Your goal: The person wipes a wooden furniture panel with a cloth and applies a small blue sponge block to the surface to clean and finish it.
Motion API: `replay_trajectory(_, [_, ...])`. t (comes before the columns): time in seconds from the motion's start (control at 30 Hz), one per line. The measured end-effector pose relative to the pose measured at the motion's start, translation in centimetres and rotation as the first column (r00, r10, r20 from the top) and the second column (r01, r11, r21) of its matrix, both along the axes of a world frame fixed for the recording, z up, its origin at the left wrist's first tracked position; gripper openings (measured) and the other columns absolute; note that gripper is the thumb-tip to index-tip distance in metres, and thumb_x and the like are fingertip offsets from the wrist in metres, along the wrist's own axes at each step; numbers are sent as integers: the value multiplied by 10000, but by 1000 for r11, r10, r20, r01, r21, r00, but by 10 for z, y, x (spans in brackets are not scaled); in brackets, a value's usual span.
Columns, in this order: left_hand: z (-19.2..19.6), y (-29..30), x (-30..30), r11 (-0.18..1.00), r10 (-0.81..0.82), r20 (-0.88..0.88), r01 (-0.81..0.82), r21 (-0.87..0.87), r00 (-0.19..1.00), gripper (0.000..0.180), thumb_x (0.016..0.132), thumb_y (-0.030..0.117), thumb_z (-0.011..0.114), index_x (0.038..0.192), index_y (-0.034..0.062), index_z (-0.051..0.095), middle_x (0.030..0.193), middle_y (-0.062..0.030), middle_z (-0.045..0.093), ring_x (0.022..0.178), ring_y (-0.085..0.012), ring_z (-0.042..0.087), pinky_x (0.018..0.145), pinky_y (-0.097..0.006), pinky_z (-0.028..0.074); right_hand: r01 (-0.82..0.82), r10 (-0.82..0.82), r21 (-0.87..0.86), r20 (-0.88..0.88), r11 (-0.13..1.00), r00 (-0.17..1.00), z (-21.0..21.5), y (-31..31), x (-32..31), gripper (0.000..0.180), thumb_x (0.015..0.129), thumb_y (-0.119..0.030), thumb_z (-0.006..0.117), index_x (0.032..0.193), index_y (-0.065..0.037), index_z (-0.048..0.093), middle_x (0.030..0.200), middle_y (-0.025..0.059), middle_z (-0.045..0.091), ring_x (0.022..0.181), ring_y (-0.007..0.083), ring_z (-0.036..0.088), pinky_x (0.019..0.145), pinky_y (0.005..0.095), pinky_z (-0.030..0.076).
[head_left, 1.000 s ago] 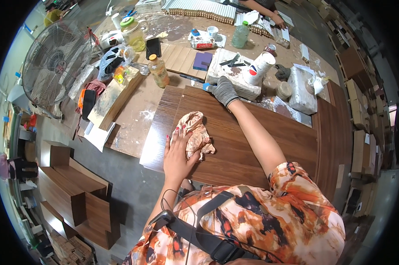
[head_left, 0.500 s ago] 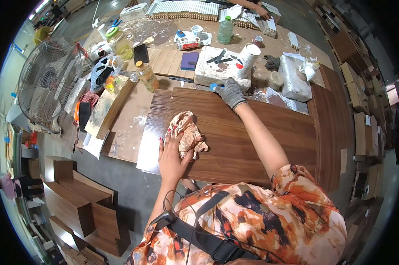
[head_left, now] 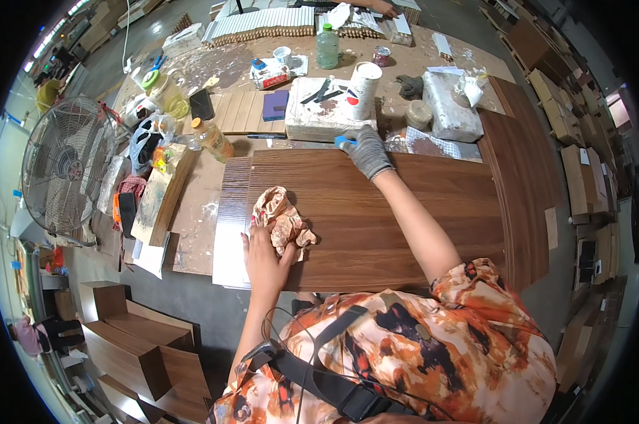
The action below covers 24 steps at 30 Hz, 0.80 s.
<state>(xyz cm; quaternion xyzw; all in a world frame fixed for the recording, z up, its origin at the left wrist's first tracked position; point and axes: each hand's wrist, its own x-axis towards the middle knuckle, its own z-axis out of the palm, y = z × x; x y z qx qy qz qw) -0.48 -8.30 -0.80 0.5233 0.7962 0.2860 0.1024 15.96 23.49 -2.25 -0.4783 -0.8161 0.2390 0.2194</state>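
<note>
My bare left hand (head_left: 266, 260) rests on the near left part of a dark brown wood-grain board (head_left: 383, 233), its fingers bent over a crumpled brown-and-cream cloth (head_left: 284, 219). A grey knitted glove covers my right hand (head_left: 371, 153), which is closed at the board's far edge. From its fingers sticks out a small blue tool (head_left: 343, 141); the rest is hidden in the glove, so its kind does not show. Just beyond that hand stands a stained white block (head_left: 305, 127) with dark flat tools (head_left: 325, 92) and a white cylindrical container (head_left: 363, 88) on it.
Bottles, including an orange-tinted one (head_left: 212, 140), stand left of the board, near a phone (head_left: 201, 104) and a purple box (head_left: 276, 106). A large fan (head_left: 68, 166) is at far left. A second wrapped block (head_left: 452, 106) sits at right. Another person's hand (head_left: 387, 8) shows at the far edge.
The whole view has shifted, so the table appears further left. My right hand has slid rightward along the board's far edge. My left fingers have closed more over the cloth.
</note>
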Motion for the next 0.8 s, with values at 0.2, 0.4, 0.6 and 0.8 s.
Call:
replay_trajectory(0.2, [-12, 29, -14, 998, -53, 100, 49, 38, 994, 548, 821, 239, 766, 1273, 0, 565, 1319, -234, 585, 1269, -442, 522, 1144, -538, 364, -29, 28, 62, 23, 998, 999, -4, -6, -4, 296, 876, -308, 752, 969, -31, 798, 976, 259, 682, 979, 393, 645, 943, 473, 518])
replay_trajectory(0.4, [-10, 33, -8, 996, -40, 25, 38, 78, 999, 570, 859, 243, 746, 1343, 10, 554, 1379, -242, 571, 1350, -442, 485, 1206, -529, 314, 120, -122, 29, 79, 992, 989, -13, 24, 76, 271, 835, -244, 796, 981, -15, 800, 998, 278, 674, 990, 391, 654, 933, 468, 528])
replay_trajectory(0.6, [-18, 32, -10, 995, -49, 2, 49, 92, 999, 570, 862, 232, 747, 1346, 2, 554, 1390, -258, 565, 1350, -450, 482, 1208, -523, 313, 37, -45, 102, 76, 994, 996, -2, 2, 44, 307, 851, -275, 801, 1045, -37, 796, 1076, 265, 668, 987, 399, 655, 943, 465, 519])
replay_trajectory(0.8, [-16, 32, -10, 995, -50, 12, 49, 85, 999, 566, 863, 218, 743, 1348, -5, 557, 1389, -266, 564, 1347, -449, 485, 1205, -522, 315, 131, -127, -57, 64, 990, 990, 1, 21, 89, 292, 877, -296, 761, 933, -11, 794, 867, 252, 722, 923, 387, 675, 905, 494, 523])
